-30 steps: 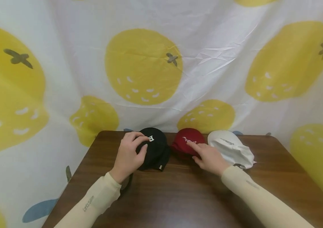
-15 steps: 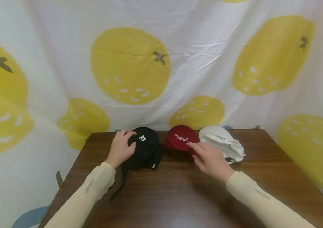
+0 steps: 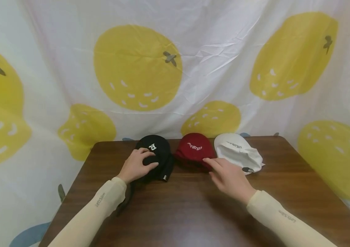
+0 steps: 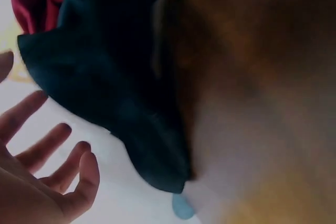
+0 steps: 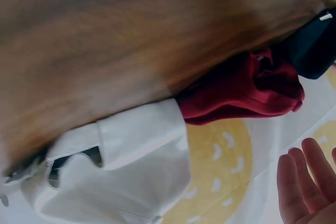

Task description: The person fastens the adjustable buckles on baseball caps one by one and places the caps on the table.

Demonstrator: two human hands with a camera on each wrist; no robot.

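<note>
my left hand (image 3: 136, 167), relaxed and holding nothing, has shifted across the black, domed fabric cap (image 3: 162, 155), so handling it seems unfinished

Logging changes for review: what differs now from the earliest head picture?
The right hand drew back rightward, off the lettering on the red cap. The left hand shifted slightly, fingertips now below rather than beside the R on the black cap. Neither visibly grips anything. These caps and the white cap stayed in place.
</note>
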